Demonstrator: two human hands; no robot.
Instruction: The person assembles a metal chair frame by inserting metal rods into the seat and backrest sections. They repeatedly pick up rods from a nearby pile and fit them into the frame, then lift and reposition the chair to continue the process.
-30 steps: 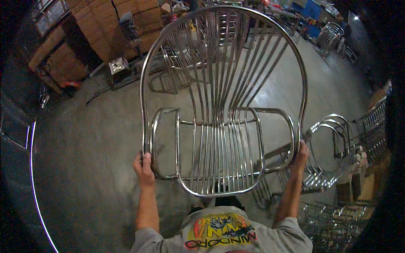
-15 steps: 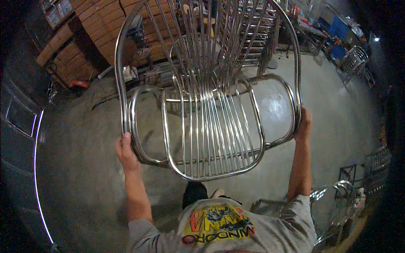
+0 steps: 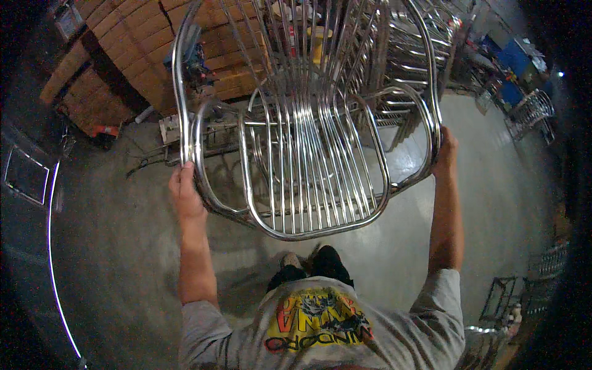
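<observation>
A shiny metal chair frame (image 3: pixel 314 231), built of bent tubes with a slatted seat and a fanned slatted back, is held up in front of me above the floor. My left hand (image 3: pixel 187 191) is closed round the tube at its left side, near the curved armrest. On the opposite side my right hand (image 3: pixel 445 153) grips the outer tube just beside the right armrest. Both arms are stretched forward. The fingers wrapped behind the tubes are partly hidden, and the top of the chair's back runs out of view.
Stacked metal frames (image 3: pixel 419 46) stand beyond the chair at the right. Brown cardboard boxes (image 3: pixel 129 31) are piled at the far left. Metal pieces (image 3: pixel 216 140) lie on the floor (image 3: pixel 123 246) before them. Another metal chair frame (image 3: pixel 531 111) stands far right; more metalwork (image 3: pixel 502 296) is near right.
The chair frame and both hands have shifted slightly farther forward. My feet have changed position as I step, and the stacked frames and boxes look nearer. Both hands keep their grip.
</observation>
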